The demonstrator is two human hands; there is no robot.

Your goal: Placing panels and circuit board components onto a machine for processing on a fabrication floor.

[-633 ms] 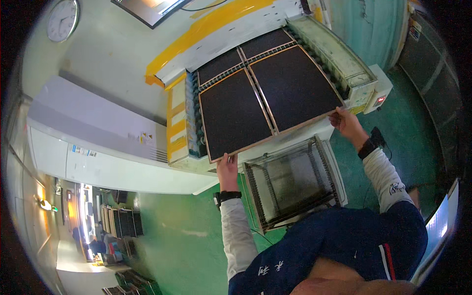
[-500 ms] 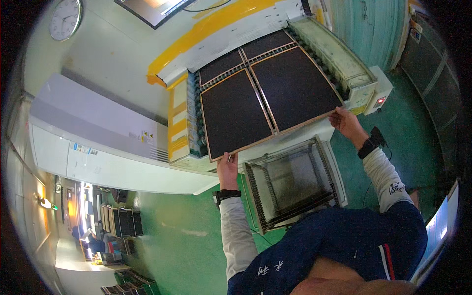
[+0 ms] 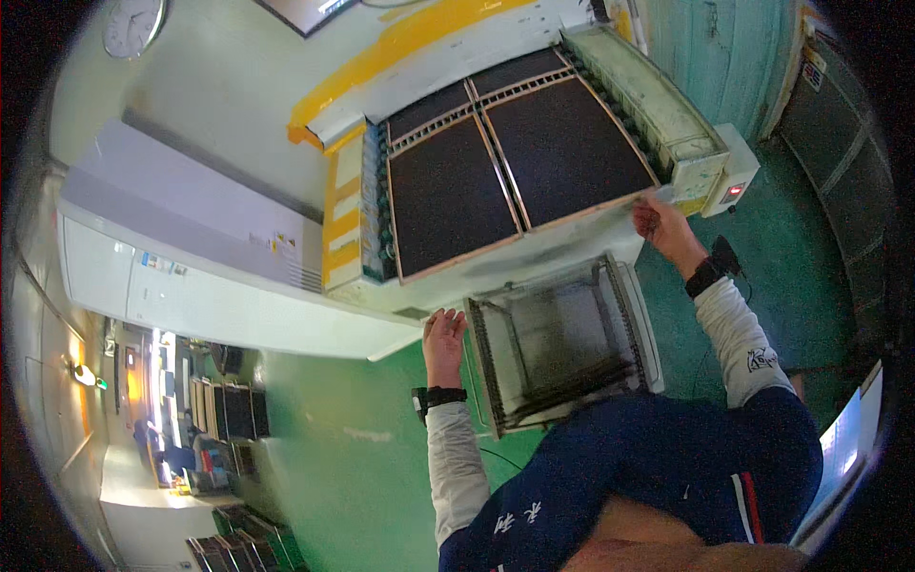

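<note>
Two large black panels with thin copper-coloured edges, a left one (image 3: pixel 453 205) and a right one (image 3: pixel 570 148), lie side by side on the roller bed of a conveyor machine. Behind them lie two more black panels (image 3: pixel 429 110), partly cut off from sight by the machine's hood. My left hand (image 3: pixel 445 345) is below the left panel's front edge, apart from it, its fingers loosely bent and holding nothing. Just off the right panel's front corner is my right hand (image 3: pixel 664 234), fingers curled loosely, with nothing visible in them.
A slotted rack frame (image 3: pixel 562 334) stands on the green floor (image 3: pixel 353 429) below the machine's front. A long white cabinet (image 3: pixel 238 315) runs along the left. A control box (image 3: pixel 734 172) with a red display sits at the machine's right. More racked panels (image 3: pixel 229 410) stand far left.
The two front panels have moved farther into the machine. Both my hands have come off their front edges; the left hand has dropped lower and the right stays near the corner.
</note>
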